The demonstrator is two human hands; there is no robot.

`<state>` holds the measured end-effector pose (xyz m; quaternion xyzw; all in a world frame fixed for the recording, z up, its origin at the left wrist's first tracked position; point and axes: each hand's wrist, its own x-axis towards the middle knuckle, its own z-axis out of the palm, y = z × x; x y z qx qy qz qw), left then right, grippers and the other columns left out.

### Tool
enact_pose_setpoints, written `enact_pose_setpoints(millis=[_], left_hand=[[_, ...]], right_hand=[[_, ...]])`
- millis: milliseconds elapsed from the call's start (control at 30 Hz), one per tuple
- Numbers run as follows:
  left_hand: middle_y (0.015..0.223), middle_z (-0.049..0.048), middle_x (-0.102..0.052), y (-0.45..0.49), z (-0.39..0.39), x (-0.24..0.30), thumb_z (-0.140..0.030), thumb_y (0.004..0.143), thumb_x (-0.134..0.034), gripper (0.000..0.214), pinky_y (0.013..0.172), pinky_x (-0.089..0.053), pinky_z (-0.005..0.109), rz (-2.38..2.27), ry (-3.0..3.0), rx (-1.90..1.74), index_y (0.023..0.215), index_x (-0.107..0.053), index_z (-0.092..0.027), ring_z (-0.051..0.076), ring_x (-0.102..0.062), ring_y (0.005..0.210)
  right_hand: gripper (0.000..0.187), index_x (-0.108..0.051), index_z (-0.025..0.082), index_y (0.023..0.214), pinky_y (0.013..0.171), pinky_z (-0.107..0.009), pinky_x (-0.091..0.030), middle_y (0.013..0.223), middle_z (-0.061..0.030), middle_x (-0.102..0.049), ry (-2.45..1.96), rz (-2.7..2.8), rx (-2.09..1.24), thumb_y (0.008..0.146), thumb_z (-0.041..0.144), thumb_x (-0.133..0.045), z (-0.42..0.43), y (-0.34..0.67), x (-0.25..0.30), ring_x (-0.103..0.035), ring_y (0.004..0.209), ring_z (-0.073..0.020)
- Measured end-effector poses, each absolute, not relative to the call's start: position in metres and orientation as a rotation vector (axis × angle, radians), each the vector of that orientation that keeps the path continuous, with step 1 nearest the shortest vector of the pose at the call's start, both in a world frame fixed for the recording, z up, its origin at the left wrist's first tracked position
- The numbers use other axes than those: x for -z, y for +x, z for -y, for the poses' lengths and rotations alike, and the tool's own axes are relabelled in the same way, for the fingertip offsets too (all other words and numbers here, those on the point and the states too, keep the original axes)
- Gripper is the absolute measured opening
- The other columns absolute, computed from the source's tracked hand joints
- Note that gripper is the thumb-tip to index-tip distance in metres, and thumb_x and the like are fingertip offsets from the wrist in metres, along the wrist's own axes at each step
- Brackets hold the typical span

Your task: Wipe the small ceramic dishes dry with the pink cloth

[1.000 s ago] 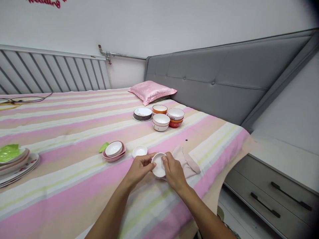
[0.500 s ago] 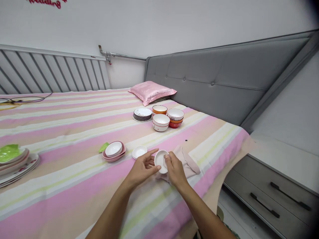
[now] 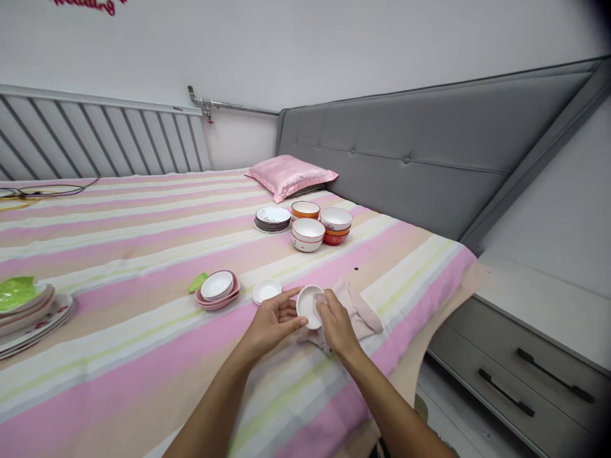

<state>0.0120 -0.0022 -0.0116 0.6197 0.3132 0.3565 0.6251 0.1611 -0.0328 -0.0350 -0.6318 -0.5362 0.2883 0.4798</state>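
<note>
A small white dish (image 3: 307, 308) is held tilted between both hands above the bed, its hollow side facing me. My left hand (image 3: 274, 321) grips its left rim, thumb below and fingers above. My right hand (image 3: 337, 321) pinches a fold of pale pink cloth (image 3: 360, 312) against the inside of the dish at the right. The rest of the cloth drapes onto the bedspread under and beyond my right hand. Just past my left fingers lies another small white dish (image 3: 267, 291). Farther left, small white dishes (image 3: 217, 284) sit in pink dishes (image 3: 229, 299) by a green leaf-shaped piece (image 3: 197, 282).
Stacked bowls (image 3: 308, 235) and a pile of plates (image 3: 272, 217) stand farther back, before a pink pillow (image 3: 291, 175). More plates (image 3: 57, 324) with a green leaf-shaped dish (image 3: 18, 292) are at far left. A grey headboard (image 3: 391, 133) and a drawer cabinet (image 3: 515, 356) border the right.
My right hand has shifted slightly on the dish, and a fold of the cloth now shows inside it. The left hand keeps nearly the same hold.
</note>
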Motion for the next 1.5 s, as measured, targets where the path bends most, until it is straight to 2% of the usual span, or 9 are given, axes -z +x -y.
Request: enact_pose_setpoints(millis=[200, 333, 533, 800, 933, 1067, 1267, 1500], left_hand=[[0.095, 0.0084, -0.062, 0.01, 0.003, 0.01, -0.025, 0.068, -0.067, 0.059, 0.078, -0.043, 0.032, -0.712, 1.425, -0.821, 0.124, -0.048, -0.014, 0.019, -0.057, 0.087], [0.098, 0.0071, -0.063, 0.01, 0.004, 0.005, -0.024, 0.072, -0.062, 0.048, 0.08, -0.041, 0.03, -0.671, 1.451, -0.813, 0.119, -0.054, -0.015, 0.021, -0.052, 0.094], [0.094, 0.0027, -0.065, 0.006, 0.004, 0.002, -0.021, 0.08, -0.048, 0.033, 0.072, -0.039, 0.026, -0.681, 1.518, -0.728, 0.11, -0.062, -0.018, 0.018, -0.052, 0.083], [0.115, 0.0026, -0.06, 0.003, 0.001, 0.005, -0.021, 0.082, -0.044, 0.035, 0.092, -0.035, 0.033, -0.709, 1.601, -0.711, 0.113, -0.06, -0.02, 0.022, -0.05, 0.102], [0.124, 0.0064, -0.052, 0.009, 0.003, 0.007, -0.025, 0.08, -0.051, 0.042, 0.095, -0.034, 0.033, -0.771, 1.538, -0.793, 0.121, -0.052, -0.019, 0.023, -0.045, 0.112], [0.112, 0.0097, -0.056, 0.016, 0.006, 0.011, -0.024, 0.073, -0.06, 0.052, 0.085, -0.041, 0.033, -0.758, 1.41, -0.834, 0.122, -0.044, -0.018, 0.022, -0.052, 0.103], [0.09, 0.0062, -0.061, 0.018, 0.006, 0.012, -0.026, 0.071, -0.065, 0.04, 0.078, -0.044, 0.03, -0.724, 1.327, -0.876, 0.107, -0.05, -0.017, 0.017, -0.057, 0.085], [0.092, 0.0072, -0.064, 0.012, 0.003, 0.006, -0.027, 0.074, -0.061, 0.035, 0.078, -0.041, 0.029, -0.74, 1.372, -0.875, 0.107, -0.061, -0.015, 0.019, -0.055, 0.088]], right_hand=[[0.014, -0.038, 0.023, 0.077, 0.053, -0.024, -0.031, 0.062, 0.0033, -0.048, -1.585, 1.37, -0.634, 0.084, 0.031, -0.029, 0.035, 0.159, 0.032, -0.048, 0.058, -0.0153], [0.017, -0.039, 0.022, 0.081, 0.053, -0.024, -0.029, 0.066, 0.0021, -0.052, -1.629, 1.465, -0.566, 0.087, 0.032, -0.026, 0.038, 0.156, 0.028, -0.049, 0.059, -0.0157], [0.018, -0.04, 0.022, 0.086, 0.053, -0.024, -0.026, 0.072, -0.0003, -0.056, -1.693, 1.647, -0.443, 0.089, 0.028, -0.023, 0.042, 0.153, 0.026, -0.051, 0.062, -0.0167], [0.018, -0.041, 0.022, 0.087, 0.052, -0.023, -0.024, 0.072, -0.0001, -0.057, -1.679, 1.766, -0.466, 0.09, 0.029, -0.024, 0.041, 0.151, 0.031, -0.051, 0.061, -0.0166], [0.019, -0.041, 0.022, 0.084, 0.053, -0.023, -0.027, 0.072, -0.0004, -0.057, -1.643, 1.642, -0.524, 0.089, 0.032, -0.026, 0.037, 0.152, 0.032, -0.052, 0.062, -0.0166], [0.02, -0.043, 0.021, 0.081, 0.054, -0.024, -0.03, 0.069, -0.0003, -0.055, -1.637, 1.431, -0.577, 0.087, 0.035, -0.029, 0.03, 0.158, 0.037, -0.051, 0.062, -0.0164], [0.021, -0.043, 0.021, 0.079, 0.052, -0.023, -0.031, 0.065, 0.0009, -0.053, -1.628, 1.311, -0.586, 0.085, 0.037, -0.03, 0.028, 0.162, 0.043, -0.051, 0.06, -0.0159], [0.023, -0.042, 0.022, 0.083, 0.051, -0.023, -0.028, 0.067, 0.0008, -0.054, -1.669, 1.481, -0.566, 0.089, 0.037, -0.025, 0.036, 0.158, 0.033, -0.05, 0.059, -0.0162]])
